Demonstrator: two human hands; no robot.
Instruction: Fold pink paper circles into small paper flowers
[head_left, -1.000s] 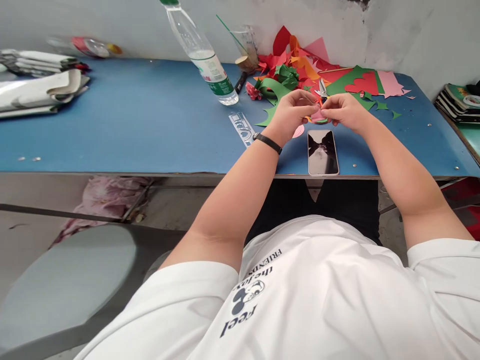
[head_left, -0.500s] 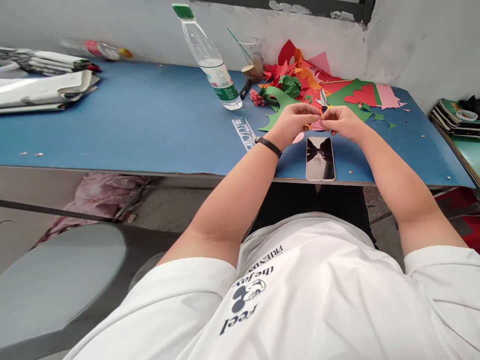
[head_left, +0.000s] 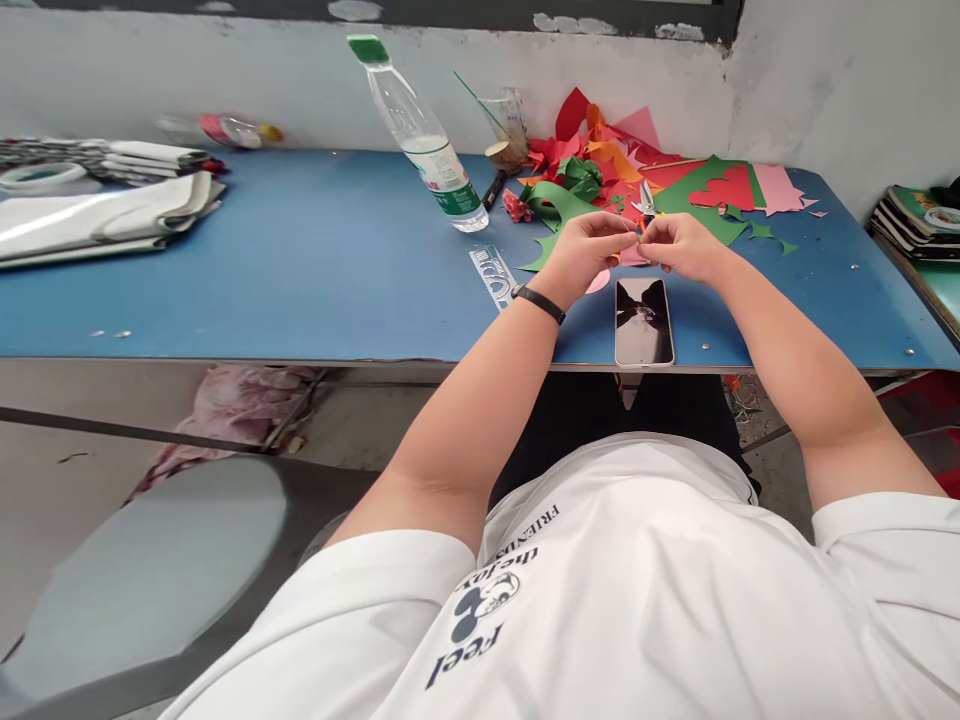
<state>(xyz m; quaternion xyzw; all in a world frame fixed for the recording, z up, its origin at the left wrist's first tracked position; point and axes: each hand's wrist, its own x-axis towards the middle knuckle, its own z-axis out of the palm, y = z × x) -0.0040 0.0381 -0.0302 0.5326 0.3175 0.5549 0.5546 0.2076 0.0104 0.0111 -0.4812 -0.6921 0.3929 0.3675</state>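
My left hand (head_left: 592,250) and my right hand (head_left: 679,243) meet fingertip to fingertip above the table, just beyond a phone (head_left: 643,322). Both are closed in a pinch; whatever lies between the fingers is too small and hidden to name. Right behind them lie scissors (head_left: 646,198), their handles partly covered by my fingers. A pink paper piece (head_left: 598,282) shows below my left hand. Green paper (head_left: 561,205) and red paper scraps (head_left: 724,192) spread around the hands. A clear stencil ruler (head_left: 492,275) rests beside my left wrist.
A tilted-looking water bottle (head_left: 442,170) stands left of the scraps, near a black marker (head_left: 493,190) and a clear cup (head_left: 508,120). Folded sheets (head_left: 112,220) lie at the far left, a bottle on its side (head_left: 232,131) behind them. Books (head_left: 911,230) sit at right.
The view has shifted slightly, so the table's left side appears lower and further right. My hands stay together in nearly the same place, fingers moving only a little.
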